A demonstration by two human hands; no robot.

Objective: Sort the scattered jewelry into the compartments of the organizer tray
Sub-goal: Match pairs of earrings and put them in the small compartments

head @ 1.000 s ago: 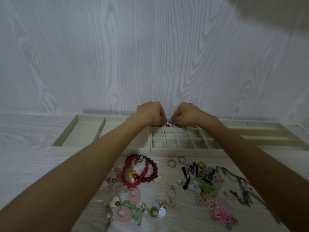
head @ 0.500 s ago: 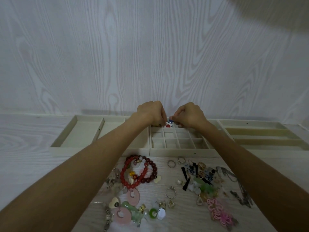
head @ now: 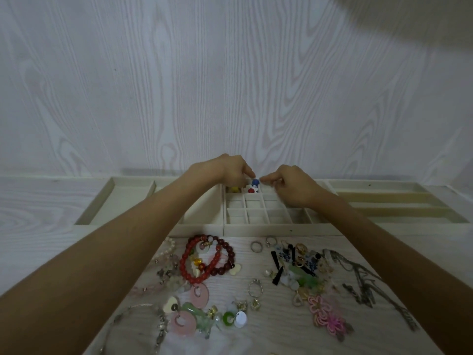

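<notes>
A cream organizer tray [head: 281, 229] lies across the far side of the table. My left hand [head: 227, 171] and my right hand [head: 291, 187] meet over the back row of its small square compartments. Their fingertips pinch a small beaded piece [head: 253, 185] with a blue, a white and a red bead; its lower part hangs into the second compartment from the left. A yellow piece [head: 234, 188] lies in the compartment to the left. Scattered jewelry lies in front of the tray, including red bead bracelets [head: 204, 262], silver rings [head: 256, 245] and pink discs [head: 198, 294].
Wide tray sections [head: 120, 201] sit at the left and long narrow slots [head: 384, 203] at the right. A dark chain [head: 363, 283] and a pink knotted flower [head: 327, 319] lie near the right. A wood-grain wall stands right behind the tray.
Both hands have spread slightly apart, the right one shifting to the right. The beaded piece now shows between the fingertips, lower in its compartment, and the yellow piece has come into view.
</notes>
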